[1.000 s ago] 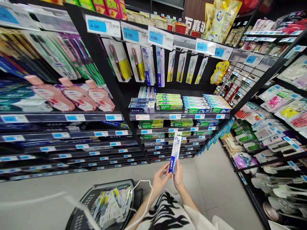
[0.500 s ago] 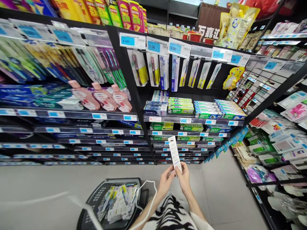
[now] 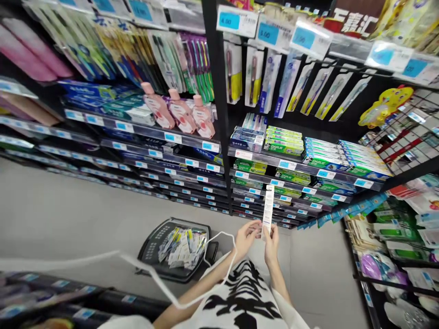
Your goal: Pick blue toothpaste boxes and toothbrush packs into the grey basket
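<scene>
A slim white toothbrush pack (image 3: 268, 208) stands nearly upright before me, its printed back facing me. My right hand (image 3: 270, 244) pinches its lower end, thumb on the printed side. At the pack's lower left edge is my left hand (image 3: 247, 237), its fingers bent and closed against it. Down to the left, a dark shopping basket (image 3: 151, 244) holds a heap of similar packs (image 3: 185, 249). Ahead, several toothbrush packs (image 3: 269, 82) hang on hooks above stacked toothpaste boxes (image 3: 325, 153).
Pink bottles (image 3: 181, 112) line the left shelf, under more hanging toothbrushes (image 3: 126, 55). A side rack (image 3: 394, 246) of packaged goods stands at the right. A white cord (image 3: 151, 269) crosses the lower left, and another shelf (image 3: 106, 297) lies behind it. Grey floor (image 3: 85, 196) runs between.
My view has tilted down and turned left, so the shelves and basket shift in the picture. The pack stays in my hands and now stands straighter.
</scene>
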Action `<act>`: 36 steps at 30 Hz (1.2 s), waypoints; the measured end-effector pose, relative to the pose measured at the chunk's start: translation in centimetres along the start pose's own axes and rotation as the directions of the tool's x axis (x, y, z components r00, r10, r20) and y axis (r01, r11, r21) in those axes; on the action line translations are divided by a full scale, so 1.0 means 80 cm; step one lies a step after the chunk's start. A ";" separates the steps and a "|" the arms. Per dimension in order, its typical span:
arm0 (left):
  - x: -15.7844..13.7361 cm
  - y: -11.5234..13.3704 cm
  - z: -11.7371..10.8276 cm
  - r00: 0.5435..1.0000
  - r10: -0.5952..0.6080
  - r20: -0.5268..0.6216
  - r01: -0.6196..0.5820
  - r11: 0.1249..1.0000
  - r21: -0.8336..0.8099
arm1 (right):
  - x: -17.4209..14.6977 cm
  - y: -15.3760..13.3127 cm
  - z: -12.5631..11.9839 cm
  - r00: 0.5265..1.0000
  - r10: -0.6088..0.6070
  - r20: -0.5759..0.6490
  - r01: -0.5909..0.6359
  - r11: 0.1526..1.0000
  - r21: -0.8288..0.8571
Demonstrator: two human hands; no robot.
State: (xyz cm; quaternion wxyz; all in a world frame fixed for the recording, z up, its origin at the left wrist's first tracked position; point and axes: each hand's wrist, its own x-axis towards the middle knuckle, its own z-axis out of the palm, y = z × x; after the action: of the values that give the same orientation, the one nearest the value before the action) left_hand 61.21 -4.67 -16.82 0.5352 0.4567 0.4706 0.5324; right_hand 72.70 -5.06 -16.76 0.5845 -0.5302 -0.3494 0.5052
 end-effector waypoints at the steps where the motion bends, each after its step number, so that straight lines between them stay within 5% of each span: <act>1: 0.000 0.000 0.000 1.000 0.001 -0.009 -0.001 1.000 0.001 | 0.000 0.001 -0.001 1.000 0.030 0.002 -0.030 0.999 0.031; 10: -0.010 0.007 0.000 0.995 -0.002 0.097 0.006 0.999 -0.045 | 0.004 0.016 -0.004 1.000 0.010 0.004 -0.010 1.000 -0.018; 16: -0.009 -0.007 -0.013 0.997 -0.035 0.071 0.040 0.997 -0.072 | 0.003 0.008 0.009 0.987 -0.157 -0.022 0.155 0.985 -0.072; 36: -0.011 -0.019 -0.022 0.996 -0.066 0.059 0.072 0.992 -0.108 | -0.012 0.007 0.022 0.973 -0.223 -0.062 0.212 0.967 -0.141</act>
State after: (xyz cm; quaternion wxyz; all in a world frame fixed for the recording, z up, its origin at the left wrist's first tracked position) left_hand 59.67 -5.62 -18.56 0.5906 0.4246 0.4411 0.5256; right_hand 70.63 -5.57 -16.85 0.6126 -0.5457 -0.4156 0.3926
